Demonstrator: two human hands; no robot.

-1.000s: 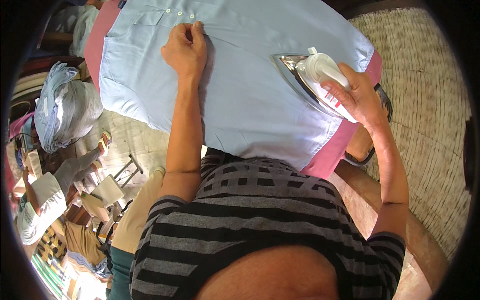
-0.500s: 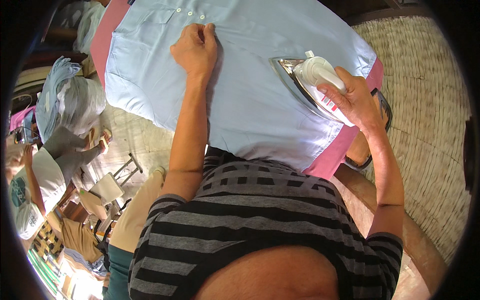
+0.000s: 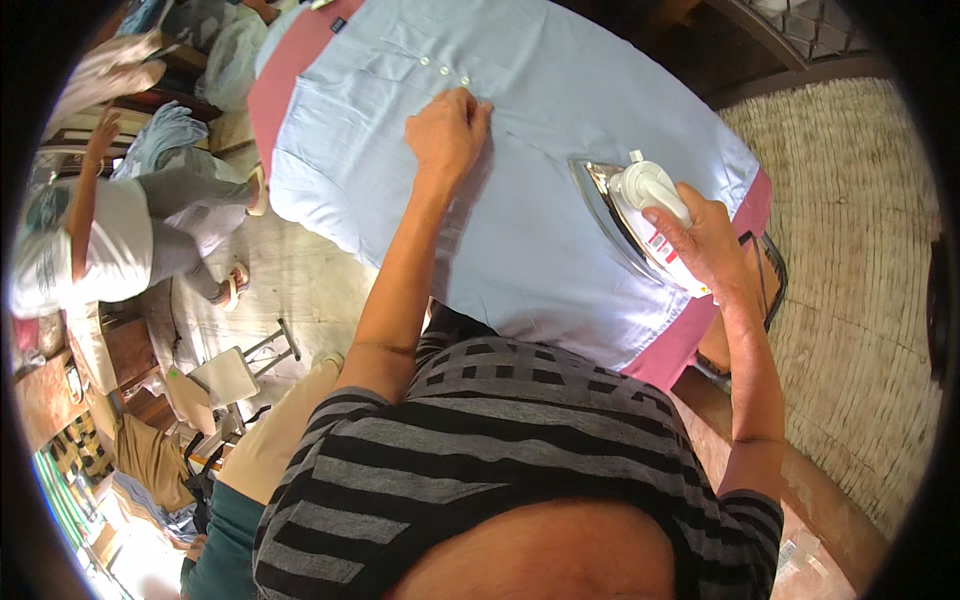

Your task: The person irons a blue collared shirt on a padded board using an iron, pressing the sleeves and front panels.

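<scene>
A light blue shirt [image 3: 350,190] with small white buttons lies spread over a pink-covered ironing board [image 3: 283,60]. My right hand [image 3: 708,240] grips the handle of a white steam iron [image 3: 640,190], whose metal soleplate rests on the shirt near its right end, pointing to the upper left. Just below the buttons, my left hand [image 3: 445,132] is closed, its thumb and fingers pressed together on the cloth. The fingertips are partly hidden, but they appear to pinch the fabric. Fine creases run across the shirt between both hands.
Beyond the board on the left, a person in a white top [image 3: 110,240] walks past clothes in plastic [image 3: 235,55]. A folding chair [image 3: 220,380] and a seated person in green [image 3: 230,540] are at lower left. Patterned floor matting [image 3: 840,300] spreads on the right.
My view has shifted, so the board appears lower and farther right. The person at left has stepped and raised an arm. Both my hands keep their holds, with little movement over the shirt.
</scene>
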